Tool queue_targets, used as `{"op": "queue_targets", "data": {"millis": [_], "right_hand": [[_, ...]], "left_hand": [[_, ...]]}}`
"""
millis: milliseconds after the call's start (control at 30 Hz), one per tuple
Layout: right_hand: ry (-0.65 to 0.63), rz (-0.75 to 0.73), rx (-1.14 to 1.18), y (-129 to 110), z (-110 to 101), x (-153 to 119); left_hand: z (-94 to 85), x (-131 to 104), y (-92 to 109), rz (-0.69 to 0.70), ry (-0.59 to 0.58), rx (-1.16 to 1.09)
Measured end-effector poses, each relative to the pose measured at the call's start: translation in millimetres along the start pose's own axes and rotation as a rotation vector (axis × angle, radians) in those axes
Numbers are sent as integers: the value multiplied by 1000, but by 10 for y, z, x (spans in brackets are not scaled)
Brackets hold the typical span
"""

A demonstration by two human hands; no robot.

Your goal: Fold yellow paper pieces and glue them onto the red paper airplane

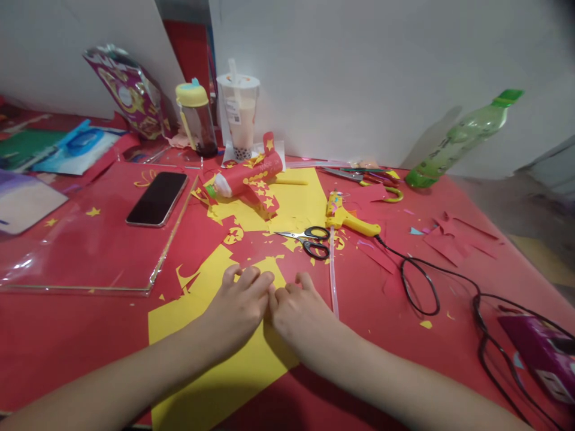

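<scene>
My left hand and my right hand meet over a sheet of yellow paper. The fingers of both are curled, their tips close together, and whatever they pinch is hidden behind the knuckles. Just beyond the hands lie small black-handled scissors, blades pointing left, among yellow paper scraps. A yellow glue gun rests to their right, with a clear glue stick running toward my right wrist. Farther back, a bottle wrapped in red paper with yellow stars and paper fins lies on its side.
On the left, a phone lies on a clear plastic sleeve. A yellow-lidded bottle, a milk tea cup and a leaning green bottle stand near the wall. Black cord loops beside a purple power strip.
</scene>
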State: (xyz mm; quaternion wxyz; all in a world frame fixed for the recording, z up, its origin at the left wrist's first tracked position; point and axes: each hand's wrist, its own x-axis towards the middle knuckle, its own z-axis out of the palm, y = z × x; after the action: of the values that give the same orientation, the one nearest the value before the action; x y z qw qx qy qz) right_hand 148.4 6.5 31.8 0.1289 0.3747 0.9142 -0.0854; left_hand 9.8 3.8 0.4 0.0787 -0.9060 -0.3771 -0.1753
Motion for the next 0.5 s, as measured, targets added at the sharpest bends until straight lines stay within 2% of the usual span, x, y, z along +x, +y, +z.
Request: {"op": "queue_targets", "data": {"millis": [267,500], "right_hand": [[-33,-69,-24,99,-6,-71],[-7,-126,34,143,-23,-124]], "left_hand": [[13,-23,9,6,-78,29],[10,-35,12,22,-76,30]]}}
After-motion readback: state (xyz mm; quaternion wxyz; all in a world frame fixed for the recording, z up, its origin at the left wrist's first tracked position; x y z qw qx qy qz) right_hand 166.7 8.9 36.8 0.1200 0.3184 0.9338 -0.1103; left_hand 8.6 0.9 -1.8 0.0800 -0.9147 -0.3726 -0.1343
